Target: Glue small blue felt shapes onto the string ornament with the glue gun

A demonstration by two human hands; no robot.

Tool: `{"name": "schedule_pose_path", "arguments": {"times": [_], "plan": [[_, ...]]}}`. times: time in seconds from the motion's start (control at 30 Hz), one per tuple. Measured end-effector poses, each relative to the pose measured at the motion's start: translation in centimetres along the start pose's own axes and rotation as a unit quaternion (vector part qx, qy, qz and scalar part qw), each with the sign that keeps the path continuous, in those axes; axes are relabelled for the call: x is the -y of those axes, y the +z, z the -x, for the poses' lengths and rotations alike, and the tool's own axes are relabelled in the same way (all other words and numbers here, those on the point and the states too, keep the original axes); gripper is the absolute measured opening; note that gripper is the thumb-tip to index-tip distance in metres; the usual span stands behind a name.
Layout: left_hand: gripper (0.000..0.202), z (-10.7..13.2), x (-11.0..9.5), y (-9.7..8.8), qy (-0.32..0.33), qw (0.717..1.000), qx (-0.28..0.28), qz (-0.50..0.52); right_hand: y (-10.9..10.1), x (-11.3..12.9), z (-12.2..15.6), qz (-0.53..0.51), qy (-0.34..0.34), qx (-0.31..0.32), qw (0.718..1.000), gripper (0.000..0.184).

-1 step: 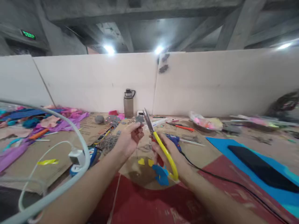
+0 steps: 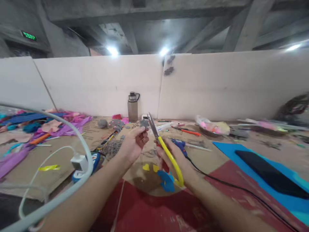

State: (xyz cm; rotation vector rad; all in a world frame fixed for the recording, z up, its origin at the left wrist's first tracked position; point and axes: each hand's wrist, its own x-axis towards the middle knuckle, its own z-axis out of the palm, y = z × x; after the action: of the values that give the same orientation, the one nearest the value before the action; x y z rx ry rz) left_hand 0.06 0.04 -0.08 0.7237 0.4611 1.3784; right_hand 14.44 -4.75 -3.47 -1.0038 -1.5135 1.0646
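My right hand (image 2: 172,154) is wrapped around a pair of scissors (image 2: 169,154) with yellow and red handles. The metal blades point up and away, slightly apart. To the left, my left hand (image 2: 136,143) is closed in a pinch, its fingertips near the blades. A small dark bit shows at those fingertips, too small to name. Below the hands lie a yellow heart-shaped piece (image 2: 146,167), another yellow piece (image 2: 155,168) and a cut blue piece (image 2: 166,181). A blue glue gun (image 2: 180,145) lies partly hidden behind my right hand.
A grey bottle (image 2: 132,108) stands against the white partition (image 2: 96,83). At left are a white charger (image 2: 79,162), a looping pale cable (image 2: 84,141) and coloured scraps (image 2: 53,124). A black phone-like slab (image 2: 270,172) rests on a blue sheet (image 2: 224,146) at right, near a black cord (image 2: 224,183).
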Motion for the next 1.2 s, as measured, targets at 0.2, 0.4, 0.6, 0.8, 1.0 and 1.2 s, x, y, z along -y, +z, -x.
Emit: {"name": "schedule_pose_path", "arguments": {"times": [0.2,0.4,0.6,0.8,1.0,1.2], "plan": [[0.009,-0.1,0.6,-0.1,-0.019,1.0,0.005,-0.008,-0.1,-0.3,0.1,0.023,-0.013,0.015,1.0,0.033],[0.007,0.0,0.9,0.0,-0.021,1.0,0.002,-0.008,0.1,0.4,0.3,-0.001,0.016,0.008,1.0,0.025],[0.006,0.0,1.1,0.1,-0.02,1.0,-0.001,-0.006,0.3,0.8,0.5,-0.013,0.031,0.003,0.999,0.024],[0.006,0.0,1.4,0.1,-0.026,1.0,0.007,-0.005,0.3,0.6,0.4,-0.014,0.034,-0.006,0.999,0.027],[0.006,-0.2,1.7,-0.1,-0.027,1.0,0.011,-0.006,0.6,0.8,0.6,-0.024,0.055,-0.017,0.998,0.024],[0.007,-0.1,1.8,0.0,-0.027,1.0,0.009,-0.011,0.2,-0.3,0.4,0.018,0.028,-0.011,0.999,0.03]]}}
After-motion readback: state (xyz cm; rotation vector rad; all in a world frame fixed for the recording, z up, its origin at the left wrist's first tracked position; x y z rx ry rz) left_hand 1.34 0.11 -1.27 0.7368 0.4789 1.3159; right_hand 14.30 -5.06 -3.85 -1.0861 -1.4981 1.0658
